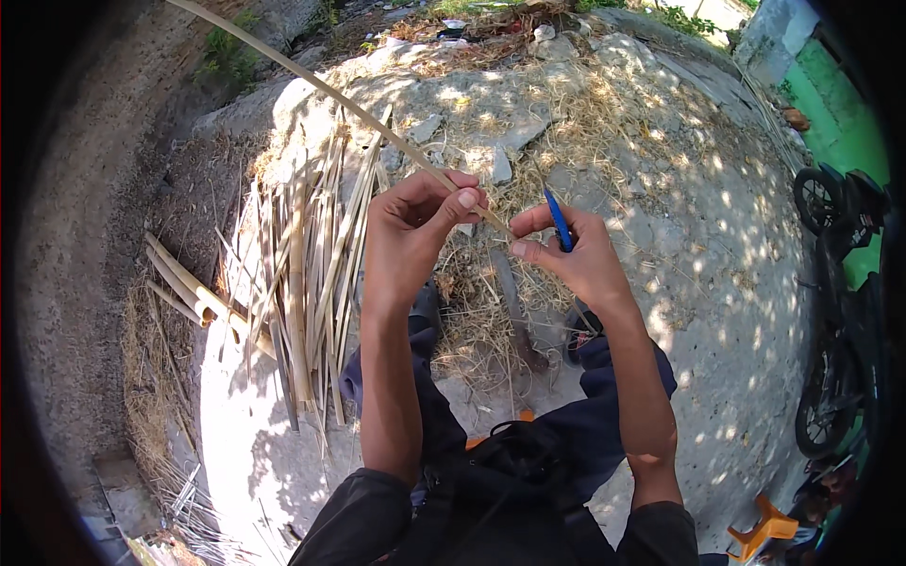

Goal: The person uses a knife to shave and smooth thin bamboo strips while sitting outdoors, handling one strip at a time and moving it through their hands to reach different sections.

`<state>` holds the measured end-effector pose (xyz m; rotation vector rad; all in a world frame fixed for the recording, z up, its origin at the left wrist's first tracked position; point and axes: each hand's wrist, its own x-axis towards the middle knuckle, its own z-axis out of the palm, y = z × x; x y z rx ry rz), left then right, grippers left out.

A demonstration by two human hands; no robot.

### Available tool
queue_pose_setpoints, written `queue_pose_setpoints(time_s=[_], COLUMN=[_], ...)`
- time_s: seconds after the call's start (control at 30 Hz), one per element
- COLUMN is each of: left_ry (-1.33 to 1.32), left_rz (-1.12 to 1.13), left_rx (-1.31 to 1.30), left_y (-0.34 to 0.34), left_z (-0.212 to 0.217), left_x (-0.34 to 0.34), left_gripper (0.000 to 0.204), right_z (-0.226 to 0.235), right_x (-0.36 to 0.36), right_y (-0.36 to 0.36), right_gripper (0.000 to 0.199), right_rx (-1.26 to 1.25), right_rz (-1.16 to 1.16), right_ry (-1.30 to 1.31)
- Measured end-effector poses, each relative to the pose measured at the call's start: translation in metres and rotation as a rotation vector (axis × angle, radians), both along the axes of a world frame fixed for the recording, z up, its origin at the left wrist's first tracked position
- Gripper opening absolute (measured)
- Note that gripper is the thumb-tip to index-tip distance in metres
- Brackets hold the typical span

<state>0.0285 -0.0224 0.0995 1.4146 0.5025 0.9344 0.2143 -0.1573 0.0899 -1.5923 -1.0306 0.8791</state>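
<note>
A long, thin bamboo strip (377, 126) runs from the upper left down to my two hands. My left hand (415, 217) is closed, pinching it between thumb and fingers near its lower end. Close by on the right, the thumb and forefinger of my right hand (574, 247) meet at the strip's tip. Tucked in that same hand is a knife with a blue handle (557, 222), its thin blade pointing up and away from me. Below the hands, dry bamboo shavings (472, 330) litter the ground between my feet.
Left of me lies a heap of split bamboo strips (326, 255), with hollow bamboo pieces (193, 288) beside it. A dark stick (514, 307) rests among the shavings. Motorcycles (830, 311) stand by a green wall (830, 104) at right. An orange plastic chair (763, 528) is at lower right.
</note>
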Motion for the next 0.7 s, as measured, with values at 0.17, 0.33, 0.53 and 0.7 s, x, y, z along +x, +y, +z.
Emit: queue_pose_setpoints(time_s=[0.17,0.33,0.53,0.7], left_ry=[0.029,0.031,0.155,0.672], left_rz=[0.024,0.063,0.223,-0.342], left_rx=[0.003,0.016,0.008,0.168], left_y=[0.000,0.000,-0.001,0.003], left_z=[-0.001,-0.002,-0.002,-0.010], left_x=[0.002,0.000,0.004,-0.024], left_gripper=[0.013,0.014,0.027,0.033], right_z=[-0.010,-0.013,-0.016,-0.023], right_x=[-0.003,-0.007,0.002,0.010], right_y=[0.005,0.012,0.022,0.025], right_gripper=[0.029,0.026,0.021,0.029], right_rx=[0.089,0.178,0.301,0.223], right_rz=[-0.050,-0.149,-0.215,-0.225], right_ry=[-0.085,-0.198,-0.366,-0.469])
